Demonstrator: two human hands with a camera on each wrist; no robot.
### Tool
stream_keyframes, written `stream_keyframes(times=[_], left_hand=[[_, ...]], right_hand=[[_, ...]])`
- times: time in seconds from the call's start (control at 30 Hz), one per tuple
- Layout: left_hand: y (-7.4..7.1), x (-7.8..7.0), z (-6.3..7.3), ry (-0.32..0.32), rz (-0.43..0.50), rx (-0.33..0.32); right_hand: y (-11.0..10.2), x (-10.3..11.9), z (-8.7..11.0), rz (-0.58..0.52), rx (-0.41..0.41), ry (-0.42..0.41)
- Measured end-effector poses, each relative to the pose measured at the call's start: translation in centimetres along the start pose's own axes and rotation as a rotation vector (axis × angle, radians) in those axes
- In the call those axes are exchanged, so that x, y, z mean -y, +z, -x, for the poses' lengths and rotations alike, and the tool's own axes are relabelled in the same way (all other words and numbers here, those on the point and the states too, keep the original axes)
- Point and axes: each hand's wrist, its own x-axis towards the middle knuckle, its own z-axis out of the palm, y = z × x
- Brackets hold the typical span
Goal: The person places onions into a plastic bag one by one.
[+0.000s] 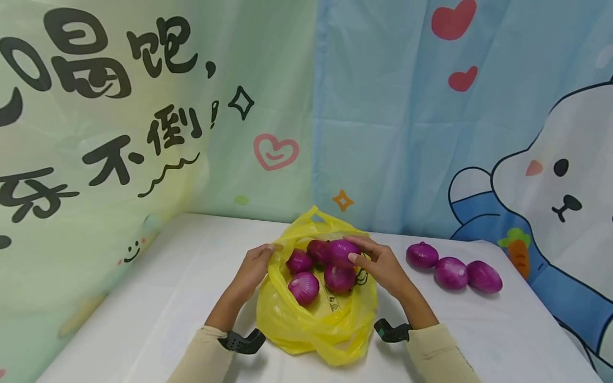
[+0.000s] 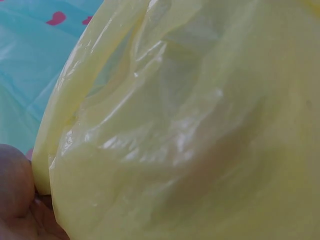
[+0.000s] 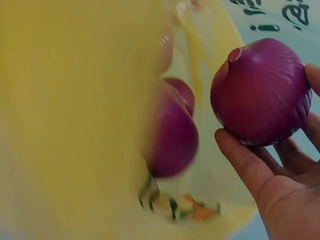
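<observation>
A yellow plastic bag [image 1: 292,332] stands on the table with its mouth spread and several red onions [image 1: 304,289] inside. At the bag's left rim, my left hand [image 1: 255,268] pinches the plastic between thumb and fingers; the left wrist view shows the thumb [image 2: 15,180] against the bag's edge. My right hand [image 1: 385,270] grips a red onion [image 3: 260,92] by its sides, thumb on one side and fingers on the other. This onion is over the right part of the bag's mouth, overlapping the onions below in the head view.
Three more red onions [image 1: 451,273] lie in a row on the white tabletop [image 1: 517,330], right of the bag. Behind the table hangs a printed cloth [image 1: 364,117] with hearts, lettering and a cartoon animal.
</observation>
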Motion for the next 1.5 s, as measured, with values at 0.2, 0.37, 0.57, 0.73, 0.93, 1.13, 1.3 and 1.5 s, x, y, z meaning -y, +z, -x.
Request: stream_keyframes(times=[0.2, 0.37, 0.57, 0.73, 0.93, 1.13, 1.3, 1.5], left_hand=[[0.0, 0.0, 0.0, 0.038, 0.023, 0.010], [0.0, -0.4, 0.2, 0.030, 0.020, 0.007], [-0.1, -0.7, 0.3, 0.033, 0.017, 0.010], [0.1, -0.6, 0.2, 0.021, 0.018, 0.012], [0.2, -0.5, 0.2, 0.016, -0.004, 0.000], [0.0, -0.3, -0.1, 0.013, -0.014, -0.030], [-0.1, -0.3, -0.1, 0.015, -0.019, -0.045], [-0.2, -0.4, -0.1, 0.012, -0.016, -0.041]], right_hand=[[2.7, 0.5, -1.1, -0.008, 0.059, -0.055], [4.6, 0.6, -1.8, -0.026, 0.095, -0.094], [6.2, 2.2, -2.1, 0.030, 0.115, -0.075], [7.0, 2.9, -2.4, 0.077, 0.144, -0.040], [7.7, 1.1, -3.7, 0.103, 0.198, -0.045], [8.8, 1.0, -4.4, 0.101, 0.282, -0.006], [9.5, 0.8, -4.3, 0.102, 0.287, 0.000], [10.3, 0.1, -4.2, 0.111, 0.283, -0.060]])
